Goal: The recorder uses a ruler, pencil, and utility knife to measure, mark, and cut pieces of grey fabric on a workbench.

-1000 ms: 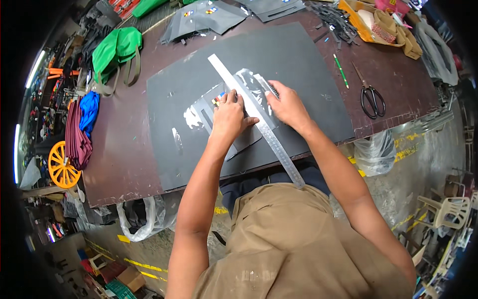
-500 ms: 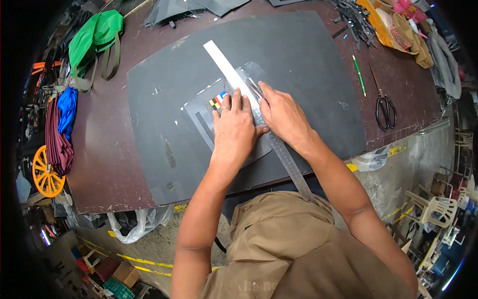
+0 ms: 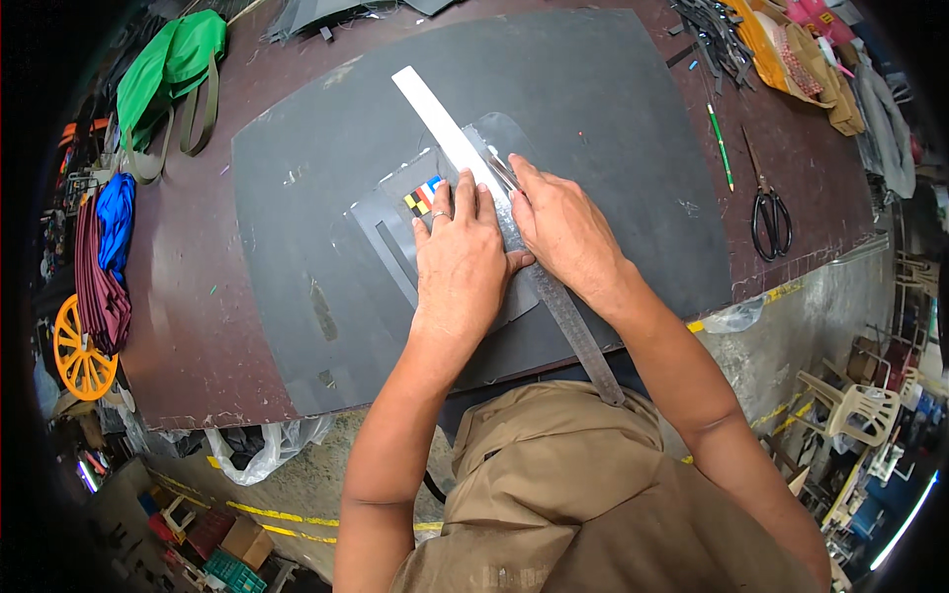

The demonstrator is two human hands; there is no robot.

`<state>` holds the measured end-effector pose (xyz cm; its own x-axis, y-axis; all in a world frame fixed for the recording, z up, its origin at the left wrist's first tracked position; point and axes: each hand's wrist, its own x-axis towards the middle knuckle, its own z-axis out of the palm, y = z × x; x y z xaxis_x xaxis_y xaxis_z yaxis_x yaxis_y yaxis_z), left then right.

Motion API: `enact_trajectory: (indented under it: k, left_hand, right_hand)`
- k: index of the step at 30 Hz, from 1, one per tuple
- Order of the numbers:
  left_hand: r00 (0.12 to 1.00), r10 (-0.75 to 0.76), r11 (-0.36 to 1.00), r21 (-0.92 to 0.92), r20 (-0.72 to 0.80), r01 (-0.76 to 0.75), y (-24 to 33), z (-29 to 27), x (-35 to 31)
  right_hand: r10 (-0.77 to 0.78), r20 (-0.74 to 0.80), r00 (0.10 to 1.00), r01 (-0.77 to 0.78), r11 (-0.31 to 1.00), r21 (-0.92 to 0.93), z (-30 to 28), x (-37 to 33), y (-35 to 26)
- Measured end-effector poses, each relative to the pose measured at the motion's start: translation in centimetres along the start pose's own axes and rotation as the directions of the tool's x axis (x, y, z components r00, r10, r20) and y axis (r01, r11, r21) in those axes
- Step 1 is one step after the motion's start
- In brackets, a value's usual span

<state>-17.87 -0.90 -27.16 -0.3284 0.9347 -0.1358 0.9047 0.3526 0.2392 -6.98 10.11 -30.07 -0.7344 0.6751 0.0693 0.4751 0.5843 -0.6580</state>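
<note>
A long steel ruler [image 3: 465,148] lies slantwise over a dark grey sheet piece [image 3: 512,133] with a cut slot and small coloured squares [image 3: 423,198]. My left hand [image 3: 462,267] presses down flat beside the ruler, fingers stretched on the piece and its left edge, thumb reaching across the ruler. Along the ruler's right edge, my right hand [image 3: 565,222] grips a slim metal cutter [image 3: 502,172]. Its tip points to the far left, near the ruler; most of the cutter is hidden in my fingers. The ruler's near end overhangs the table edge against my clothing.
A large black mat [image 3: 633,119] covers the middle of the brown table [image 3: 193,326]. To the right lie a green pencil [image 3: 720,148] and black-handled scissors [image 3: 769,212]. Dark strips [image 3: 714,40] and an orange container [image 3: 766,54] sit far right; a green bag [image 3: 173,69] far left.
The view has shifted slightly, so the table's left-hand things sit further left. Both hands keep nearly the same place on the ruler and the piece.
</note>
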Motion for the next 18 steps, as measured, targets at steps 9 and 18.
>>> enact_trajectory:
  k: [9, 18]
  left_hand:
    - [1.0, 0.003, 1.0, 0.005, -0.01, -0.003, 0.22, 0.15, -0.17]
    - [1.0, 0.006, 1.0, 0.001, -0.016, -0.006, 0.34, 0.15, -0.19]
  right_hand:
    - [0.013, 0.022, 1.0, -0.013, 1.0, -0.001, -0.35, -0.12, -0.14]
    - [0.034, 0.02, 0.999, -0.035, 0.998, 0.056, -0.87, -0.27, -0.23]
